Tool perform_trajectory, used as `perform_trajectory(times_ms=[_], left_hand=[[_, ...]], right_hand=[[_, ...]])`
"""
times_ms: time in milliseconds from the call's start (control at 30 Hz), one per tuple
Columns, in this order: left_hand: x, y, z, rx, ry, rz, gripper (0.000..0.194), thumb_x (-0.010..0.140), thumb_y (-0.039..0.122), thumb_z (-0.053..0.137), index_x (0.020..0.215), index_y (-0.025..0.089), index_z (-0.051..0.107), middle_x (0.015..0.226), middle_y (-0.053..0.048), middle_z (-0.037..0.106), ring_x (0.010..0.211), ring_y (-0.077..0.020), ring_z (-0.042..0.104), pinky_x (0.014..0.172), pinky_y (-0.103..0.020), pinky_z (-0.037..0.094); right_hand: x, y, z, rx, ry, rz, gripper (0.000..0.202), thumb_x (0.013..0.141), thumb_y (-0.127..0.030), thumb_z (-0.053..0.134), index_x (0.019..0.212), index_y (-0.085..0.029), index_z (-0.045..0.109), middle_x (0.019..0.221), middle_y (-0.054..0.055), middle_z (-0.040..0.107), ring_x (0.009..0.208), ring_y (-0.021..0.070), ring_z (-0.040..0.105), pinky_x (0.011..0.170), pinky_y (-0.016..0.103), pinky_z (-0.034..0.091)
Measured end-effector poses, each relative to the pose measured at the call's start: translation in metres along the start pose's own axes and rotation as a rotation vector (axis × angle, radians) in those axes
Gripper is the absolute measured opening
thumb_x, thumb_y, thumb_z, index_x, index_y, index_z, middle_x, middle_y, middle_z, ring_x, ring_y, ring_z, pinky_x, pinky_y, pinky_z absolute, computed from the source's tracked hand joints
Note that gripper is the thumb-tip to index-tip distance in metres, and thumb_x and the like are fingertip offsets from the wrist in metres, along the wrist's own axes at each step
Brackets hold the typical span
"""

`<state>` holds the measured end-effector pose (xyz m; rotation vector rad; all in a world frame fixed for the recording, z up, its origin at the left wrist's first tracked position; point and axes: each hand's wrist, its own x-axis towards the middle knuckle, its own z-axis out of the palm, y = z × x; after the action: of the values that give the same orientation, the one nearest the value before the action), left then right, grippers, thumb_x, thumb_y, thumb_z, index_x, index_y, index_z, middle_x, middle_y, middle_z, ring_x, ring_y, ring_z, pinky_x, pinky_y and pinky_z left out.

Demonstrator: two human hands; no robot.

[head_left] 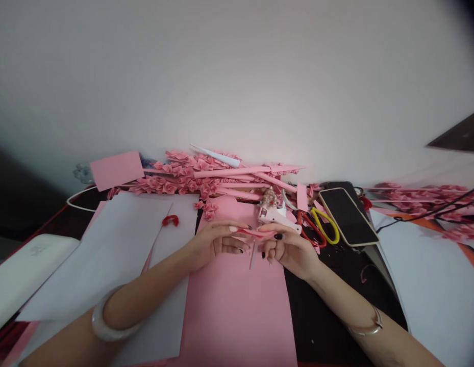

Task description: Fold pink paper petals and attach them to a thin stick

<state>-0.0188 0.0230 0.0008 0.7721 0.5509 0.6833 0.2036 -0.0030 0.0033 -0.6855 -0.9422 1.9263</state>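
Note:
My left hand (211, 240) and my right hand (294, 250) face each other over a large pink sheet (237, 311). Stretched between their fingertips is a small pink paper strip (255, 234), each hand pinching one end. A thin pale stick (253, 255) points down from just below the strip; whether it is fixed to the paper I cannot tell. Right behind my fingers lies a white glue gun (277, 218). Scissors with red and yellow handles (326, 226) rest just beyond my right hand.
Pink paper flowers (175, 178) and rolled pink paper (240, 172) are heaped along the wall. White sheets (106, 244) lie at left, with a red flower (170, 220) on them. A phone (349, 216), dark cables (431, 211) and another white sheet (431, 275) are at right.

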Motion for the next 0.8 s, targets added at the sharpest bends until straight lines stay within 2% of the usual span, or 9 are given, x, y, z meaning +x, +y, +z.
perform_trajectory(times_ms=[100,233,300,433,567,800], left_hand=[[0.0,0.001,0.005,0.084,0.055,0.051,0.029,0.08,0.027,0.062,0.107,0.017,0.064,0.102,-0.01,0.069,0.075,-0.0163,0.068,0.073,-0.029,0.051],[0.0,0.001,0.012,0.352,0.175,0.15,0.026,0.08,0.034,0.062,0.095,0.013,0.067,0.077,-0.007,0.07,0.062,-0.0135,0.065,0.065,-0.027,0.052],[-0.001,0.001,0.012,0.441,0.223,0.198,0.027,0.081,0.036,0.059,0.087,0.011,0.068,0.066,-0.004,0.068,0.057,-0.0125,0.063,0.061,-0.025,0.052],[-0.001,-0.001,0.009,0.477,0.255,0.238,0.024,0.081,0.035,0.059,0.081,0.012,0.068,0.066,-0.004,0.068,0.052,-0.0106,0.061,0.056,-0.023,0.051],[-0.003,-0.002,0.009,0.552,0.265,0.26,0.027,0.083,0.034,0.055,0.076,0.011,0.068,0.055,-0.002,0.064,0.051,-0.0116,0.061,0.053,-0.022,0.05],[-0.006,-0.005,0.009,0.714,0.281,0.416,0.034,0.087,0.034,0.048,0.065,0.012,0.06,0.054,0.001,0.057,0.045,-0.0078,0.054,0.047,-0.018,0.045]], right_hand=[[0.002,0.002,0.002,-0.059,0.072,-0.016,0.032,0.073,-0.018,0.062,0.105,-0.017,0.065,0.09,0.009,0.07,0.062,0.0136,0.065,0.048,0.02,0.048],[0.003,0.009,0.006,-0.269,0.169,-0.075,0.018,0.081,-0.027,0.061,0.09,-0.014,0.069,0.077,0.007,0.07,0.055,0.011,0.063,0.044,0.018,0.046],[0.003,0.011,0.008,-0.372,0.155,-0.095,0.022,0.083,-0.032,0.059,0.084,-0.012,0.069,0.069,0.007,0.069,0.051,0.01,0.061,0.044,0.018,0.045],[0.002,0.014,0.008,-0.544,0.119,-0.124,0.03,0.086,-0.038,0.053,0.08,-0.013,0.069,0.064,0.005,0.066,0.048,0.0099,0.059,0.046,0.02,0.045],[-0.001,0.015,0.007,-0.722,0.118,-0.163,0.032,0.09,-0.039,0.047,0.082,-0.014,0.067,0.056,0.002,0.061,0.048,0.0116,0.058,0.049,0.023,0.046],[-0.003,0.016,0.008,-0.835,0.068,-0.163,0.035,0.093,-0.038,0.04,0.081,-0.015,0.064,0.058,0.003,0.062,0.049,0.0119,0.058,0.047,0.022,0.045]])
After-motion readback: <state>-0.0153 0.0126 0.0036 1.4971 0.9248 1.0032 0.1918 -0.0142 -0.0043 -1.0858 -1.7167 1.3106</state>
